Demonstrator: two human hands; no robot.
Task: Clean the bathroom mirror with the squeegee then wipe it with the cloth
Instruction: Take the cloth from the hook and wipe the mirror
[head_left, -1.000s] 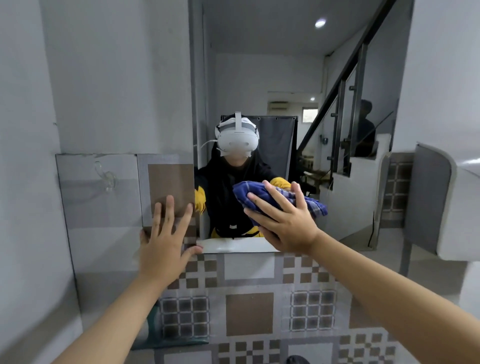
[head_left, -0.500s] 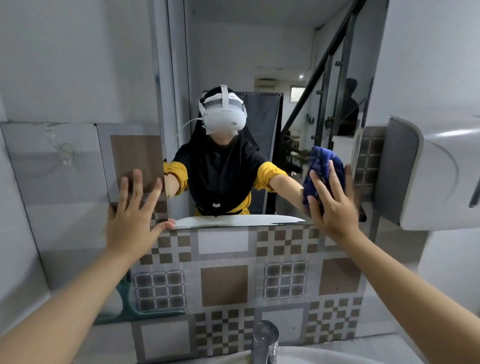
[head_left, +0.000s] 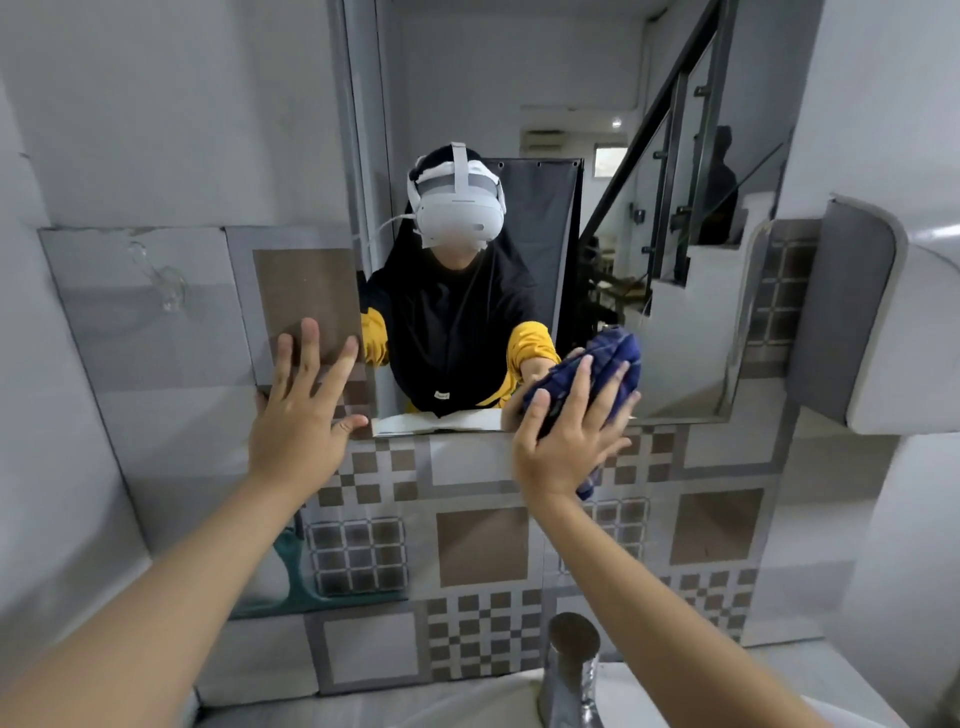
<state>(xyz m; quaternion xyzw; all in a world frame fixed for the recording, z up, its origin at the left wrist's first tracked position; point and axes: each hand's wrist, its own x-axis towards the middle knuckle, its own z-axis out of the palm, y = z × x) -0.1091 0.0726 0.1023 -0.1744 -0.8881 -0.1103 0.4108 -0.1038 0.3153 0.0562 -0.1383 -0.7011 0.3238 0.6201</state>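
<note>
The cloth (head_left: 597, 374) is blue and bunched up, and it is pressing on the mirror (head_left: 675, 312) near the mirror's bottom edge, toward the middle. The right hand (head_left: 566, 441) is lying flat on the cloth with its fingers spread wide, pushing it against the glass. A corner of the cloth is hanging down below the hand, over the wall tiles (head_left: 478, 545).

The left hand (head_left: 296, 415) is open and holding nothing. It is resting flat on the wall just beside the mirror's bottom left corner.

I think the wiping step is going on now. To do it well, the hand should be pushing evenly and going side to side in rows, right out to every edge and corner, so no streaks are left.

I cannot see the squeegee anywhere. The mirror's top is cut off. It is hard to tell if the glass is wet or streaky. A white box (head_left: 893, 332) is sticking out at the mirror's right side, and a shiny tap (head_left: 571, 670) is showing at the bottom, partly cut off.
</note>
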